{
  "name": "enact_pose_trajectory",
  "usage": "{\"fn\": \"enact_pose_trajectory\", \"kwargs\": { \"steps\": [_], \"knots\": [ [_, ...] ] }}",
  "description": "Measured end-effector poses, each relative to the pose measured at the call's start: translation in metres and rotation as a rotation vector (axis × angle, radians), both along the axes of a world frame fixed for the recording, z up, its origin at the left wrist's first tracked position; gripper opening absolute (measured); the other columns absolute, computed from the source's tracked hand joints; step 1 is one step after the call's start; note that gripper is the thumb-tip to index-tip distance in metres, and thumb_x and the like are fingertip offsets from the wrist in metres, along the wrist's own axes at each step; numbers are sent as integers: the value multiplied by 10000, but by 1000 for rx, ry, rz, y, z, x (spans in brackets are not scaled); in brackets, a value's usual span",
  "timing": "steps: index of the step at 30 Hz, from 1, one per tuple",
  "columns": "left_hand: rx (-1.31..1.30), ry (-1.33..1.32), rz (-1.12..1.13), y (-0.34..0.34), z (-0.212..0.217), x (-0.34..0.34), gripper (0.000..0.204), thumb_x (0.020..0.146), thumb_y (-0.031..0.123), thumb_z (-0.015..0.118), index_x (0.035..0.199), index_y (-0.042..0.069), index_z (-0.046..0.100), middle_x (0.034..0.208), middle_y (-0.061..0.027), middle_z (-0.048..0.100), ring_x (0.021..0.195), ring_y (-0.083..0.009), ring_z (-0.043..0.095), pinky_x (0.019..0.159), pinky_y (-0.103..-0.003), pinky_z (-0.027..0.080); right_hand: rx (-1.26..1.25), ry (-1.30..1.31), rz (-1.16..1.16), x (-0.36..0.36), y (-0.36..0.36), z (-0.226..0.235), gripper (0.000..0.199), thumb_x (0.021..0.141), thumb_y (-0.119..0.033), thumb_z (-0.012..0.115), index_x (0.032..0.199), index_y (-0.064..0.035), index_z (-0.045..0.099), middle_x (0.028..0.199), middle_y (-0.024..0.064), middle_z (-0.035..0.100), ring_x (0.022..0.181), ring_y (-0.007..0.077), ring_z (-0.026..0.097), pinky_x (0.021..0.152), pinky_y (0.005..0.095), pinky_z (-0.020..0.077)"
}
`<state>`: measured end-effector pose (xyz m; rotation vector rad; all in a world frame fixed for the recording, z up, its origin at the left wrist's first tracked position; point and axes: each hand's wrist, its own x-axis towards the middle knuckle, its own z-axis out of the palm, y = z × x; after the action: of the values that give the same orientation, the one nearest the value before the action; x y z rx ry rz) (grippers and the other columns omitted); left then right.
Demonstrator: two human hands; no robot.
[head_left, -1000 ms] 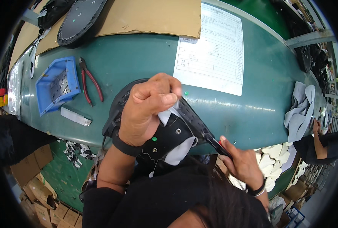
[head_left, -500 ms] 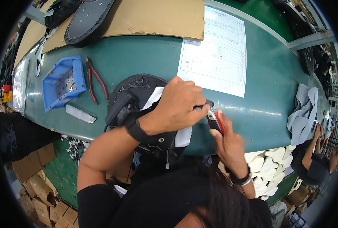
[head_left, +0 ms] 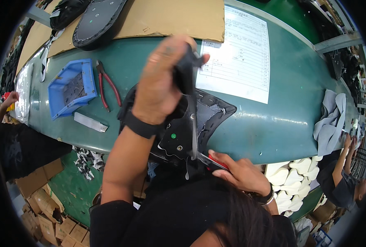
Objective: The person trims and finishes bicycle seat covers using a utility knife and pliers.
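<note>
A black upholstered piece [head_left: 173, 142] lies at the table's near edge. Its underside shows a stapled rim, metal eyelets and a green dot. My left hand [head_left: 158, 78] is closed on a black flap of covering material [head_left: 185, 74], pulled up above the piece and slightly blurred. From the flap a dark strip runs down toward the near edge. My right hand [head_left: 242, 173] grips a red and black utility knife [head_left: 216, 161], its blade pointing left against the lower end of that strip. Whether the blade is cutting in, I cannot tell.
Red-handled cutting pliers [head_left: 107, 87] lie beside a blue bin [head_left: 86, 96] with small metal pieces. A pale strip [head_left: 90, 122] is near them. Beyond are cardboard [head_left: 178, 20], a similar black piece [head_left: 98, 22] and a printed sheet [head_left: 244, 53]. Grey fabric [head_left: 329, 121] lies right; co-workers stand both sides.
My left hand has moved up and left, raising the black flap and exposing the piece's underside. My right hand has brought the knife lower and nearer, its blade now pointing left.
</note>
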<state>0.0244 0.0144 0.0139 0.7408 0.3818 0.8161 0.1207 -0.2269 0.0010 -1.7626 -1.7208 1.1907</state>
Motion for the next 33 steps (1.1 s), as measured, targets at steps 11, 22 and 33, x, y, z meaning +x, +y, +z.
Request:
{"fn": "enact_pose_trajectory", "kwargs": {
  "steps": [11, 22, 33],
  "knots": [
    [1643, 943, -627, -13, 8, -58, 296, 660, 168, 744, 906, 76, 608, 739, -51, 566, 716, -257, 566, 634, -362, 458, -22, -550, 76, 47, 38, 36, 497, 914, -388, 558, 1387, -309, 429, 640, 90, 606, 539, 342, 583, 493, 445, 420],
    [1453, 599, 438, -5, -22, -41, 251, 665, 15, 688, 563, 53, 461, 621, -72, 424, 645, -245, 472, 555, -353, 386, 56, -579, -99, 2, -14, 23, 649, 832, -309, 694, 1400, -149, 423, 551, 87, 543, 462, 290, 552, 441, 394, 411],
    [1262, 1554, -501, 5, 14, -75, 362, 996, 341, 418, 914, 28, 583, 819, -194, 542, 808, -428, 556, 700, -473, 443, -6, -801, -28, 48, 28, 40, 514, 865, -307, 643, 1345, -187, 507, 751, 91, 652, 584, 321, 590, 516, 410, 417]
  ]
}}
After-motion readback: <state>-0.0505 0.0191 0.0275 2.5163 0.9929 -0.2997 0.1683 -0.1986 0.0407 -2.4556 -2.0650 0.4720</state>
